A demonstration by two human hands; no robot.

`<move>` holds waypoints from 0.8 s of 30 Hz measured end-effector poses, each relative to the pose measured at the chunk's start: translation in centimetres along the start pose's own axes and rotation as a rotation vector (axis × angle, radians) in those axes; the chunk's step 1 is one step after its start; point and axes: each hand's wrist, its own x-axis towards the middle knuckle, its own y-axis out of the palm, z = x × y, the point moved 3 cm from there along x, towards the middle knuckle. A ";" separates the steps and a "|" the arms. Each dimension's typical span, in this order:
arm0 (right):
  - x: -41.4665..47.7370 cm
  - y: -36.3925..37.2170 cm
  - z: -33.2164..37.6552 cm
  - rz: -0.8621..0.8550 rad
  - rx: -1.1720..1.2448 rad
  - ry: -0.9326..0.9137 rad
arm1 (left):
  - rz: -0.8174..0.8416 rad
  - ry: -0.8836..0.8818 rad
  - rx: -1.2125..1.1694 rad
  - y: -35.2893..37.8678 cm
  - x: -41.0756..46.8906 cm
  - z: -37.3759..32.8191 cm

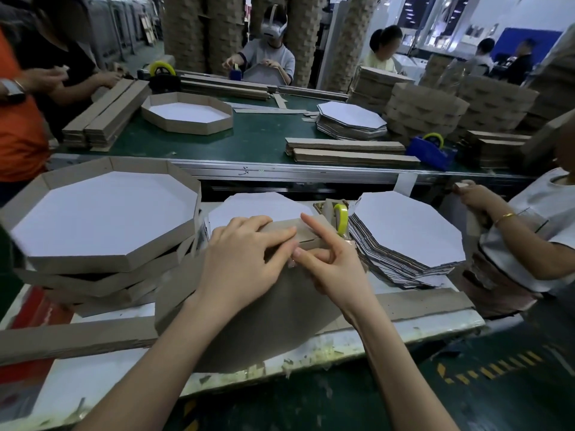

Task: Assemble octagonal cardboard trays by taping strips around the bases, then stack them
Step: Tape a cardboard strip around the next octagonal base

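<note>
Taping step in progress, by the look of it. The half-built octagonal cardboard tray [264,321] is tipped up on edge at the front of the white desk [93,384], brown underside facing the camera. A brown cardboard wall strip [303,234] runs along its top edge.

Hands:
- left hand [245,253]: fingers laid flat and fairly straight across the strip, pressing it onto the base edge.
- right hand [329,265]: index finger straight on the strip, other fingers curled, thumb at the seam. Can't tell if it's pinching tape or just pressing. No tape visible from here.

Surroundings:
- yellow-green tape roll on its dispenser [341,217], just behind the right hand.
- stack of finished octagonal trays with white floors [102,219], left of the work.
- pile of flat white octagonal bases [407,228], to the right.
- loose brown strips [429,301] lying on the desk near the front.

My read on doing this step well:
- keep the left hand clamping until the joint is fully rubbed down, or the strip will likely spring off the corner.
- the strip's bottom edge should sit flush with the base edge before tape goes on. A gap there probably means a wobbly tray that won't nest on the stack.
- rub tape from the seam outward with the thumb, no wrinkles.
- turn the tray facet by facet, one joint at a time.
- main risk: the strip skewing while the tray is balanced on edge.
</note>
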 end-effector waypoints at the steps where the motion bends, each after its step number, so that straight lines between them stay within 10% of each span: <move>1: 0.1 -0.1 -0.1 0.000 -0.010 -0.017 | -0.017 -0.001 -0.005 0.0 0.1 -0.1; 10: 0.4 -1.9 -1.5 0.073 -0.328 -0.199 | -0.027 0.054 0.031 0.2 0.2 0.1; 15: 3.0 -4.9 0.2 -0.346 -0.311 -0.287 | -0.004 0.071 0.071 0.2 0.5 0.3; 24: 4.6 -4.8 -2.3 -0.087 -0.364 -0.023 | -0.040 0.112 0.360 0.3 0.7 0.2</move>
